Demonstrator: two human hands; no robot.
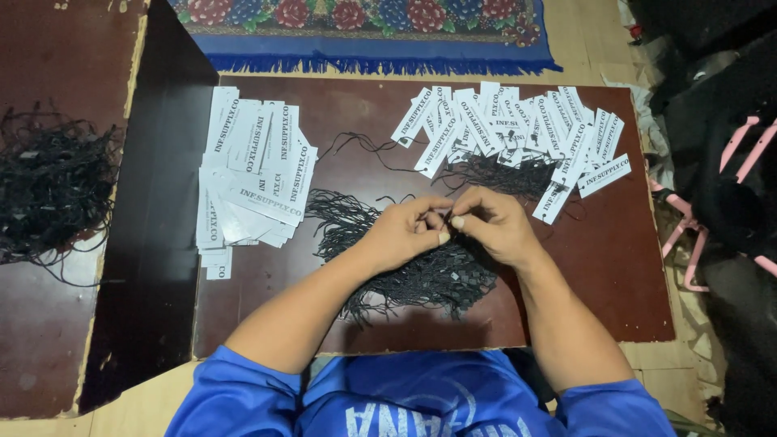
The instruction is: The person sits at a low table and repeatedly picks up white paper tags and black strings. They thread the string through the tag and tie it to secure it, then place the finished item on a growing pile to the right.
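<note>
My left hand (402, 233) and my right hand (492, 222) meet fingertip to fingertip over the middle of a dark brown board (631, 283). Both pinch a thin black string between them; the string itself is barely visible. Under and in front of my hands lies a heap of black strings with small fasteners (421, 271). A loose stack of white printed paper tags (255, 174) lies to the left. To the right at the back, several white tags with black strings attached (518, 133) are spread out.
A second dark board (48, 340) at the left carries a big tangle of black strings (48, 186). A blue flowered rug (364, 32) lies beyond the board. Dark bags and pink hangers (745, 154) are at the right.
</note>
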